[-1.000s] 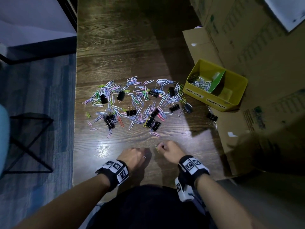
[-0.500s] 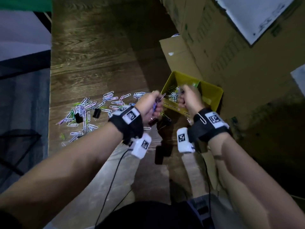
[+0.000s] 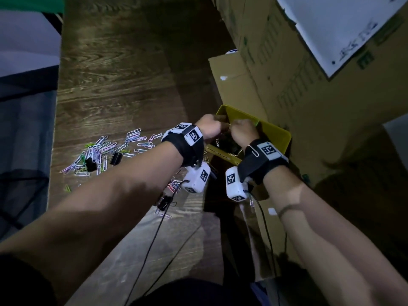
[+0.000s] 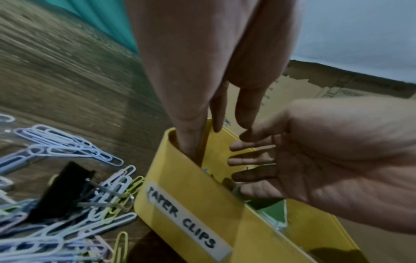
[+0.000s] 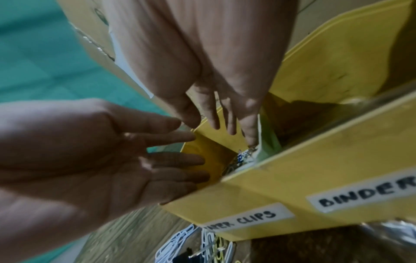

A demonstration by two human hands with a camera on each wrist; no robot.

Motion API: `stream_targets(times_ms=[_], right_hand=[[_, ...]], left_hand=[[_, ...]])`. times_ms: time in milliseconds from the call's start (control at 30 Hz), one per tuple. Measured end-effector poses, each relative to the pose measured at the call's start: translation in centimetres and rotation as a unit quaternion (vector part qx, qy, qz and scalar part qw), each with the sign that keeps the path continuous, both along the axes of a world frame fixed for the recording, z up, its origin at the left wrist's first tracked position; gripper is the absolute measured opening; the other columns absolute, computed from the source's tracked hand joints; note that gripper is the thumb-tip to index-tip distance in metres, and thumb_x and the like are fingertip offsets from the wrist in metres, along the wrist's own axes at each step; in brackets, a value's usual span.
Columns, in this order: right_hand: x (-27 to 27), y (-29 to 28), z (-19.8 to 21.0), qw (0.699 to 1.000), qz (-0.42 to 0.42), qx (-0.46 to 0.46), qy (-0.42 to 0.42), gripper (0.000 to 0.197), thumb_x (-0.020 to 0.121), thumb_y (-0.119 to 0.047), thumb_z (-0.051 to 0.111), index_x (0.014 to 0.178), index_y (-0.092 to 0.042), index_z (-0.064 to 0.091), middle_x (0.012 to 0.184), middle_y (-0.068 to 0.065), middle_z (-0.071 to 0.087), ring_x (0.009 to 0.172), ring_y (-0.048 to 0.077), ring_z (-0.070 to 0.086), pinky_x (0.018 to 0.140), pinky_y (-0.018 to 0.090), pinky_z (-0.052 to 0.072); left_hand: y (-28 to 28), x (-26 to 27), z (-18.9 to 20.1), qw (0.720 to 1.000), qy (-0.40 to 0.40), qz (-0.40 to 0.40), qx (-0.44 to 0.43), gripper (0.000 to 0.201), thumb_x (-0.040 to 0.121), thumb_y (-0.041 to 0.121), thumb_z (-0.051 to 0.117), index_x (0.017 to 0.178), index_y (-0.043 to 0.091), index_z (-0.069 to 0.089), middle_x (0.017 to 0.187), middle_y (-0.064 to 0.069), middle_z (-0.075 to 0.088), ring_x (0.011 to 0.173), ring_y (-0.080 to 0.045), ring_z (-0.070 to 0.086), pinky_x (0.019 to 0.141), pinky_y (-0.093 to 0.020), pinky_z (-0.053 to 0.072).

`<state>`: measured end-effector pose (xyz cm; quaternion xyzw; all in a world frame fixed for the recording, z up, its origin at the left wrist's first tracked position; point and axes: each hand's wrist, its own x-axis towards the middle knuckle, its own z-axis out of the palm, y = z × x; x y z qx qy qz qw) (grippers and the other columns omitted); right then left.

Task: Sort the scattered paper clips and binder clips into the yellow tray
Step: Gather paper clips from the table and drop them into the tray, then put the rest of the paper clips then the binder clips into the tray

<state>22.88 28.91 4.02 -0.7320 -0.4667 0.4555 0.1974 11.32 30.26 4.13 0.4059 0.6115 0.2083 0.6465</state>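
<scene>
Half a second ago both hands were closed just in front of the yellow tray (image 3: pixel 279 138), and the left one pinched paper clips. Now they have moved on over the tray, and their fingers are spread out.

On the far left, lots of paper clips (image 3: pixel 103 151) lie scattered on the wooden table (image 3: pixel 123 85). A few black binder clips (image 3: pixel 116 158) sit among them. More clips lie near the left wrist, and one binder clip (image 4: pixel 60 192) lies just beside the tray's left wall.

Next comes the left hand (image 4: pixel 202 71). It is open, with its fingers pointing down into the left part of the tray and nothing held. That part has a label (image 4: pixel 189 220) that says "PAPER CLIPS". Some paper clips already lie at the bottom there.

The right hand (image 5: pixel 216 74) is just beside the left one. It is open too, over the same part, beside the green divider (image 5: pixel 268 142). Right of the divider is the part marked "BINDER". The tray sits on flat cardboard (image 3: pixel 234 85) at the right of the table, near tall cardboard boxes (image 3: pixel 309 74).
</scene>
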Motion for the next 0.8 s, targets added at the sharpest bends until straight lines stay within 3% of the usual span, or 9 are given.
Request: stream_targets(times_ms=[67,100,167,300,400,467,600,700,800], right_hand=[[-0.2,-0.3,0.2,1.000,-0.010,0.014,0.010,0.034,0.088,-0.014,0.050,0.121,-0.007,0.060,0.125,0.013,0.060,0.115,0.028,0.054,0.102,0.039,0.042],[-0.3,-0.4,0.2,0.999,-0.013,0.035,0.022,0.038,0.089,-0.014,0.052,0.126,-0.009,0.056,0.128,0.009,0.059,0.117,0.024,0.054,0.104,0.037,0.041],[-1.4,-1.1,0.7,0.995,-0.010,0.091,0.040,0.035,0.088,-0.011,0.054,0.123,-0.012,0.059,0.123,0.005,0.062,0.112,0.017,0.057,0.098,0.027,0.043],[-5.5,-3.9,0.9,0.976,0.044,0.205,0.056,0.020,0.085,-0.007,0.058,0.099,-0.018,0.066,0.097,0.006,0.068,0.085,0.012,0.061,0.083,0.025,0.051],[-9.2,-6.7,1.0,0.961,0.151,0.228,0.036,0.017,0.086,-0.010,0.058,0.095,-0.019,0.069,0.094,-0.001,0.069,0.081,0.010,0.062,0.079,0.021,0.049],[-12.2,-8.3,1.0,0.948,0.232,0.216,0.040,0.017,0.086,-0.009,0.059,0.095,-0.018,0.070,0.094,-0.001,0.068,0.080,0.011,0.061,0.078,0.016,0.046],[-19.0,-10.6,0.4,0.905,0.390,0.169,0.016,0.018,0.086,-0.008,0.058,0.101,-0.011,0.068,0.091,0.000,0.060,0.079,0.014,0.055,0.077,0.022,0.044],[-24.2,-12.0,-0.6,0.862,0.494,0.110,-0.028,0.033,0.088,-0.007,0.056,0.121,-0.010,0.058,0.113,0.010,0.057,0.097,0.022,0.054,0.088,0.031,0.042],[-28.6,-13.3,-1.6,0.829,0.548,0.084,-0.078,0.057,0.088,-0.013,0.058,0.140,-0.019,0.037,0.136,0.011,0.039,0.109,0.029,0.054,0.087,0.034,0.043]], left_hand=[[-0.8,-1.6,0.5,0.999,-0.046,0.022,0.015,0.039,0.083,0.005,0.060,0.121,0.007,0.056,0.100,-0.020,0.066,0.077,-0.019,0.065,0.076,-0.028,0.052],[-1.3,-2.5,1.0,0.997,-0.059,0.032,0.028,0.033,0.085,0.002,0.058,0.118,0.007,0.057,0.100,-0.020,0.066,0.077,-0.019,0.063,0.077,-0.027,0.051],[-3.1,-5.0,1.8,0.996,-0.061,0.052,0.038,0.022,0.088,0.001,0.054,0.108,0.008,0.059,0.095,-0.016,0.067,0.078,-0.021,0.064,0.080,-0.033,0.053],[-7.6,-12.6,1.5,0.996,-0.022,0.052,0.063,0.010,0.090,0.002,0.053,0.098,0.005,0.059,0.074,-0.008,0.066,0.056,-0.012,0.063,0.050,-0.022,0.052],[-11.3,-20.2,0.4,0.991,0.066,0.072,0.090,0.008,0.088,0.005,0.058,0.095,0.006,0.063,0.070,0.001,0.068,0.054,-0.012,0.061,0.044,-0.018,0.047],[-13.4,-25.6,-0.4,0.976,0.157,0.102,0.107,0.008,0.086,0.006,0.061,0.090,0.013,0.064,0.076,-0.003,0.065,0.053,-0.014,0.058,0.042,-0.017,0.045],[-16.6,-33.9,-1.6,0.936,0.312,0.086,0.136,0.016,0.081,0.006,0.067,0.087,0.020,0.065,0.080,-0.004,0.058,0.052,-0.012,0.048,0.053,-0.018,0.041],[-17.6,-36.6,-3.0,0.918,0.350,-0.026,0.184,0.025,0.076,0.005,0.072,0.093,0.022,0.068,0.092,-0.004,0.057,0.058,-0.011,0.050,0.067,-0.025,0.046],[-17.4,-37.9,-4.7,0.902,0.374,-0.075,0.203,0.033,0.079,0.006,0.066,0.109,0.019,0.065,0.115,-0.010,0.055,0.082,-0.027,0.060,0.082,-0.036,0.050]])
